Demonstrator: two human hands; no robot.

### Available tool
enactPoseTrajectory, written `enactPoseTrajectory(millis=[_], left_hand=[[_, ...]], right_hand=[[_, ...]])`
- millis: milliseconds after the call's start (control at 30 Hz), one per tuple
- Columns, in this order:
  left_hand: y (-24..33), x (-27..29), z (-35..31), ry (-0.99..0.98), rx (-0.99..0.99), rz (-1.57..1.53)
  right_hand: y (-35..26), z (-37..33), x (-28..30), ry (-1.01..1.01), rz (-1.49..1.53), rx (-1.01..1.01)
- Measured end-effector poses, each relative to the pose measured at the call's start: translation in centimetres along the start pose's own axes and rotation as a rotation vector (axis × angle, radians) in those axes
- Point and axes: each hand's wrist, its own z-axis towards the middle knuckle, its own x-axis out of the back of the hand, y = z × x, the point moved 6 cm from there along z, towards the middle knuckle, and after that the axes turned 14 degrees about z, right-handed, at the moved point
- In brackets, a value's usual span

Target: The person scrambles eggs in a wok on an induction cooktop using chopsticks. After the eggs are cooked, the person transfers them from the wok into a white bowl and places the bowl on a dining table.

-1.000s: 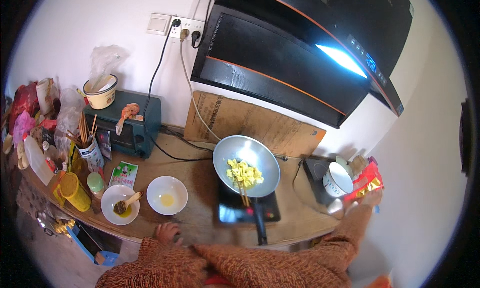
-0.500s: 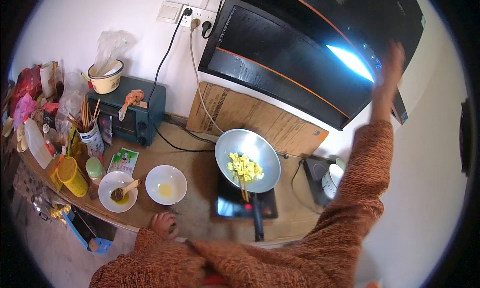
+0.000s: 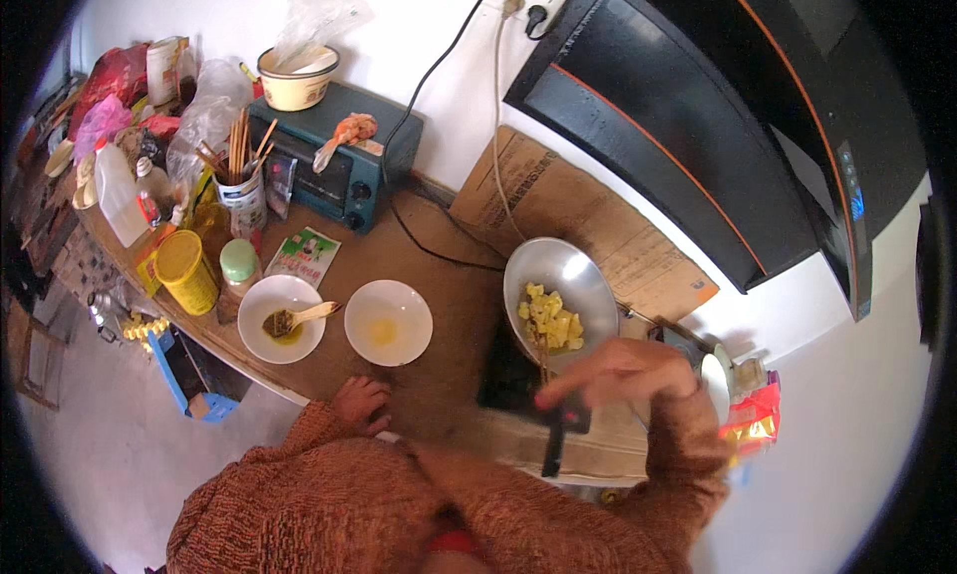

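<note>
The right hand point(image 3: 628, 370), blurred, is held over the cooktop point(image 3: 501, 375) with one finger extended near the chopsticks point(image 3: 542, 357); whether anything is touched cannot be told. The left hand point(image 3: 361, 405) is rested at the front edge of the counter point(image 3: 454, 340). Yellow chunks point(image 3: 551, 320) are contained in the pan point(image 3: 595, 300). A brush point(image 3: 314, 312) is laid in the left bowl point(image 3: 261, 301); yellow liquid point(image 3: 384, 332) is pooled in the right bowl point(image 3: 387, 298). The oven point(image 3: 329, 180) is topped by a basin point(image 3: 295, 92). Cardboard point(image 3: 628, 240) is propped behind the pan.

Bare tabletop point(image 3: 461, 340) separates right bowl point(image 3: 384, 301) from pan point(image 3: 588, 300); right hand point(image 3: 633, 373) blocks pan's near rim.
</note>
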Motion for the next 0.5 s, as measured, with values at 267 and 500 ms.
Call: enactPoseTrajectory(millis=[267, 500], left_hand=[[-1.0, -1.4, -0.8, 0.061, -0.014, -0.038], [0.3, 0.5, -0.6, -0.024, 0.033, -0.389]], right_hand=[[5.4, -7.6, -0.6, 0.544, 0.235, 0.236], [12.0, -14.6, -3.0, 0.831, 0.372, 0.57]])
